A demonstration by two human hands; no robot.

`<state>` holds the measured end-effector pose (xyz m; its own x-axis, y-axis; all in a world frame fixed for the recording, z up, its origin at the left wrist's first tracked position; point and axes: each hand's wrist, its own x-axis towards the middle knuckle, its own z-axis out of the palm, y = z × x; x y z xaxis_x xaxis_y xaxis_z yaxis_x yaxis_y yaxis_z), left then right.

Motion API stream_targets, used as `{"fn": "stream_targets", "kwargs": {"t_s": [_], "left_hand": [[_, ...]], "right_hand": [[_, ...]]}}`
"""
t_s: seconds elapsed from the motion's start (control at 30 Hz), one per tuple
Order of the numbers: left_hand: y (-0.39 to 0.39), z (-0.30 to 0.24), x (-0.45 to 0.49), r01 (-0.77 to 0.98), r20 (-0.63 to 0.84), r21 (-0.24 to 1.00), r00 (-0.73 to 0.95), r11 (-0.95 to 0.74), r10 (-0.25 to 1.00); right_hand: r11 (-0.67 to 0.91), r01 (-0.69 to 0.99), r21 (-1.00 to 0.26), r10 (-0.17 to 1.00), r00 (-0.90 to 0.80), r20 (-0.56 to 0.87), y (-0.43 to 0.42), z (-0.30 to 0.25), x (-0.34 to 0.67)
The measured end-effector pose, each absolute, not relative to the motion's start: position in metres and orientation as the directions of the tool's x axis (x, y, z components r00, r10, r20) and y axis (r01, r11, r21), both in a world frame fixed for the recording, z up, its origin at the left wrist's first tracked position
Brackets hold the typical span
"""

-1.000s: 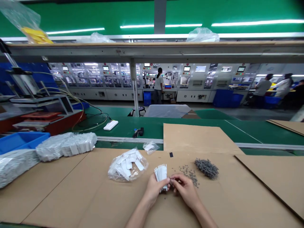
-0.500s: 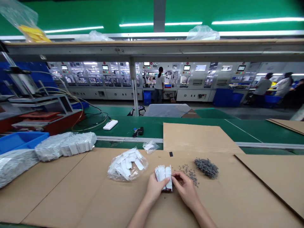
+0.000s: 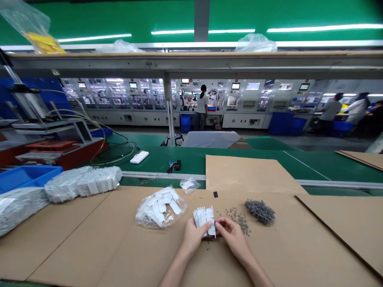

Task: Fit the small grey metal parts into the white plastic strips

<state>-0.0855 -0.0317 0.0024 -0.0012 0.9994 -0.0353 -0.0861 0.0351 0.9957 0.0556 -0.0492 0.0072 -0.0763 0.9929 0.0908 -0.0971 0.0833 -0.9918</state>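
My left hand is wrapped round a fanned stack of white plastic pieces, its thumb lying across the front one. At the stack's right edge are the pinched fingertips of my right hand; whatever they hold is too small or hidden to make out. Small loose grey bits are scattered just beyond that hand. Further right sits a dense heap of the same grey bits. To the left of the stack, an open clear bag holds more white pieces.
Brown cardboard covers the near worktop. Wrapped white bundles and a blue bin stand at left, near a press. A small bag and a black square lie ahead. Across the aisle a person stands at machines.
The white stack and my left hand have shifted slightly left, and the front piece is tilted a little more. My right fingertips stay at its edge.
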Motion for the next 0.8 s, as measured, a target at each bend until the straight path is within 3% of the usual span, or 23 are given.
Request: {"fn": "stream_targets", "kwargs": {"t_s": [0.23,0.33,0.47,0.57,0.7,0.8], "left_hand": [[-0.034,0.008,-0.084,-0.025,0.012,1.000,0.013,-0.012,1.000],[-0.035,0.007,-0.084,-0.041,-0.001,0.999,0.047,0.003,0.999],[-0.035,0.004,-0.087,-0.094,-0.046,0.994,0.137,0.059,0.989],[-0.033,0.004,-0.090,-0.132,-0.064,0.988,0.146,0.083,0.987],[-0.025,0.002,-0.097,-0.063,-0.108,0.992,0.068,0.113,0.992],[-0.019,-0.003,-0.104,0.054,-0.167,0.985,0.026,0.165,0.986]], "right_hand": [[0.136,0.061,-0.989,0.990,-0.041,0.134,-0.052,0.006,0.054],[0.092,-0.048,-0.995,0.995,-0.044,0.094,-0.050,0.002,0.055],[-0.124,-0.249,-0.961,0.982,-0.170,-0.082,-0.051,0.000,0.060],[-0.246,-0.295,-0.923,0.953,-0.249,-0.174,-0.051,0.000,0.064],[-0.157,-0.189,-0.969,0.985,-0.094,-0.142,-0.047,-0.004,0.067],[-0.037,0.050,-0.998,0.999,0.021,-0.036,-0.046,-0.004,0.068]]}}
